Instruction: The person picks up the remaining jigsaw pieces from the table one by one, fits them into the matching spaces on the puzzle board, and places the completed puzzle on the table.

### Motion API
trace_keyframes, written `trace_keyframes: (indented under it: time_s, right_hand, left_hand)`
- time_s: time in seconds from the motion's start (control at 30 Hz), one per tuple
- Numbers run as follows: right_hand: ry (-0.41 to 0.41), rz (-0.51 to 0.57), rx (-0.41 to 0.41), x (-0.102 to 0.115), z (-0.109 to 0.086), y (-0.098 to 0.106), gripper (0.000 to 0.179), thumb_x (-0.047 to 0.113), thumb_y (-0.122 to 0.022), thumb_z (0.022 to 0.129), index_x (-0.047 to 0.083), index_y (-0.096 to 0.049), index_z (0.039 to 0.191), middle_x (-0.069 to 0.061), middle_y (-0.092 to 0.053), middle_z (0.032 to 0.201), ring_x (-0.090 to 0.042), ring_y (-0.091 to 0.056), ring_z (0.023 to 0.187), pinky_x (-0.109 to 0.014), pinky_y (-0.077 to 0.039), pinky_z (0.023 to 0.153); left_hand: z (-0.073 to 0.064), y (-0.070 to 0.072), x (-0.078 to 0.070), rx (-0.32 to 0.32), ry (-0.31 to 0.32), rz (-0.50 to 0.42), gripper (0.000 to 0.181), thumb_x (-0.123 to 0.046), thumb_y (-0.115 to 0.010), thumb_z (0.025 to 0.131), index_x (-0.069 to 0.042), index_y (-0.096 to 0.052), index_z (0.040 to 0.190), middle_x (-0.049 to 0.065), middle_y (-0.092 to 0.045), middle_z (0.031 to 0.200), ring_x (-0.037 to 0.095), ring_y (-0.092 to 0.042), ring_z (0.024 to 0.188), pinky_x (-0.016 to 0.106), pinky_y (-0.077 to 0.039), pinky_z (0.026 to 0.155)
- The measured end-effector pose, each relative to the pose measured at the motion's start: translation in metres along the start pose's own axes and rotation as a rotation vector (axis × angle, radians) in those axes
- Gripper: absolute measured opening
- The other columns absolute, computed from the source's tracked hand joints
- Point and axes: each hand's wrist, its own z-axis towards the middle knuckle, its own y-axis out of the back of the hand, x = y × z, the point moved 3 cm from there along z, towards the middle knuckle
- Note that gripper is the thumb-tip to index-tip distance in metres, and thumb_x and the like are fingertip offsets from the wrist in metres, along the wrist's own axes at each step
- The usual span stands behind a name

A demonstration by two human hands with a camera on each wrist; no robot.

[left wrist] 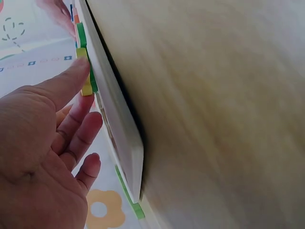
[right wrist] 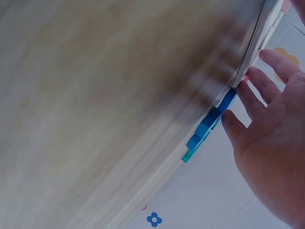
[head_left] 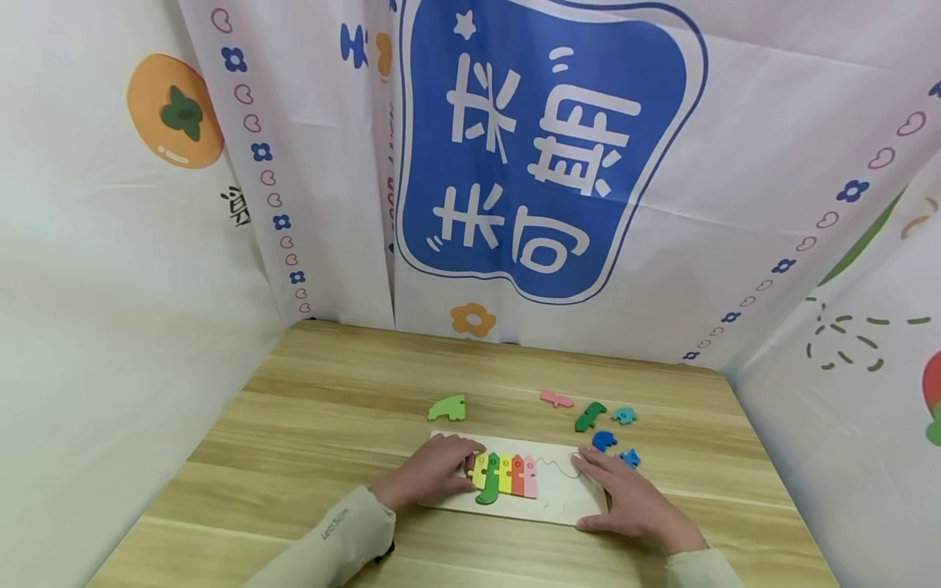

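Observation:
A pale wooden puzzle board (head_left: 562, 492) lies on the table between both hands. Coloured pieces stand side by side on its left half: a yellow puzzle piece (head_left: 479, 471), a longer green piece (head_left: 491, 483), another yellow piece (head_left: 506, 474), a red piece (head_left: 518, 475) and a pink piece (head_left: 530, 478). My left hand (head_left: 434, 469) pinches the leftmost yellow piece; in the left wrist view its thumb lies on that piece (left wrist: 81, 52) with the fingers curled beneath. My right hand (head_left: 628, 494) rests on the board's right end, fingers spread and holding nothing.
Behind the board lie a light green piece (head_left: 448, 407), a pink piece (head_left: 556, 399), a dark green piece (head_left: 590, 416) and a light blue piece (head_left: 624, 416). Two blue pieces (head_left: 604, 441) sit close to my right fingers. Printed cloth walls surround the wooden table (head_left: 331, 392).

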Motion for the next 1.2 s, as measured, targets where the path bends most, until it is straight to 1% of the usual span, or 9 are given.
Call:
trace_keyframes:
  time_s: [0.23, 0.37, 0.63, 0.77, 0.93, 1.0, 1.03, 1.1, 1.2]
  right_hand:
    - [0.002, -0.003, 0.000, 0.000, 0.000, 0.001, 0.100, 0.067, -0.079, 0.079, 0.016, -0.044, 0.158, -0.012, -0.035, 0.168, -0.045, -0.034, 0.151, -0.068, -0.033, 0.116]
    - [-0.002, -0.005, 0.005, 0.000, -0.001, 0.003, 0.100, 0.067, -0.079, 0.080, 0.016, -0.044, 0.159, -0.012, -0.035, 0.168, -0.045, -0.034, 0.151, -0.068, -0.032, 0.117]
    - [-0.004, -0.004, 0.007, -0.001, 0.002, 0.002, 0.100, 0.068, -0.078, 0.080, 0.018, -0.044, 0.159, -0.011, -0.034, 0.168, -0.044, -0.033, 0.152, -0.067, -0.033, 0.117]
    - [-0.006, 0.001, 0.008, 0.000, 0.001, 0.003, 0.099, 0.067, -0.079, 0.080, 0.018, -0.044, 0.159, -0.011, -0.034, 0.168, -0.044, -0.033, 0.152, -0.067, -0.032, 0.117]
    - [-0.003, 0.005, 0.007, 0.000, 0.001, 0.002, 0.099, 0.066, -0.079, 0.079, 0.018, -0.045, 0.158, -0.011, -0.034, 0.168, -0.044, -0.034, 0.151, -0.068, -0.033, 0.116]
    - [-0.002, 0.004, 0.010, 0.000, 0.001, 0.001, 0.099, 0.066, -0.079, 0.079, 0.018, -0.044, 0.158, -0.012, -0.034, 0.168, -0.045, -0.034, 0.151, -0.067, -0.033, 0.116]
    - [-0.002, 0.002, 0.014, 0.000, 0.001, 0.001, 0.099, 0.067, -0.079, 0.079, 0.018, -0.044, 0.159, -0.011, -0.034, 0.168, -0.044, -0.034, 0.151, -0.067, -0.033, 0.117]
    - [-0.002, -0.005, 0.018, 0.000, 0.001, 0.000, 0.100, 0.068, -0.078, 0.079, 0.018, -0.044, 0.159, -0.011, -0.034, 0.168, -0.044, -0.034, 0.151, -0.067, -0.033, 0.117]
    - [0.005, -0.010, 0.016, 0.002, 0.002, 0.001, 0.100, 0.067, -0.079, 0.079, 0.017, -0.045, 0.158, -0.012, -0.035, 0.167, -0.045, -0.035, 0.151, -0.068, -0.034, 0.116]
  left_hand:
    - [0.002, -0.001, 0.000, -0.017, 0.000, -0.003, 0.031, -0.033, -0.082, 0.090, -0.023, -0.065, 0.114, -0.013, -0.058, 0.085, 0.002, -0.048, 0.078, 0.028, -0.034, 0.081]
    - [0.003, -0.001, 0.000, -0.017, -0.001, -0.013, 0.027, -0.034, -0.081, 0.090, -0.023, -0.066, 0.109, -0.011, -0.060, 0.084, 0.002, -0.048, 0.077, 0.028, -0.034, 0.080]
    - [0.002, 0.003, -0.001, 0.010, 0.011, -0.026, 0.046, -0.032, -0.079, 0.092, -0.011, -0.066, 0.132, -0.012, -0.060, 0.088, 0.004, -0.052, 0.084, 0.030, -0.040, 0.085]
    - [0.000, 0.004, -0.004, 0.010, 0.000, -0.029, 0.048, -0.031, -0.079, 0.093, -0.009, -0.066, 0.134, -0.011, -0.061, 0.090, 0.008, -0.055, 0.086, 0.031, -0.041, 0.085]
    - [0.000, 0.002, 0.001, -0.008, 0.040, -0.125, 0.061, -0.030, -0.079, 0.093, -0.007, -0.057, 0.146, -0.008, -0.060, 0.089, 0.006, -0.052, 0.080, 0.026, -0.044, 0.079]
    - [0.001, 0.002, 0.007, -0.035, 0.071, -0.174, 0.064, -0.030, -0.077, 0.095, -0.007, -0.053, 0.149, -0.006, -0.059, 0.087, 0.005, -0.050, 0.076, 0.024, -0.044, 0.072]
    - [0.002, 0.003, 0.010, -0.057, 0.085, -0.183, 0.059, -0.030, -0.077, 0.095, -0.007, -0.056, 0.146, -0.005, -0.058, 0.086, 0.005, -0.048, 0.075, 0.024, -0.044, 0.069]
    - [0.007, 0.007, 0.018, -0.120, 0.094, -0.160, 0.049, -0.029, -0.075, 0.097, -0.006, -0.060, 0.138, -0.003, -0.057, 0.086, 0.006, -0.048, 0.076, 0.025, -0.044, 0.068]
    - [0.016, 0.018, 0.032, -0.252, 0.094, -0.091, 0.041, -0.023, -0.075, 0.097, -0.006, -0.062, 0.132, 0.000, -0.062, 0.094, 0.013, -0.054, 0.085, 0.032, -0.050, 0.074]
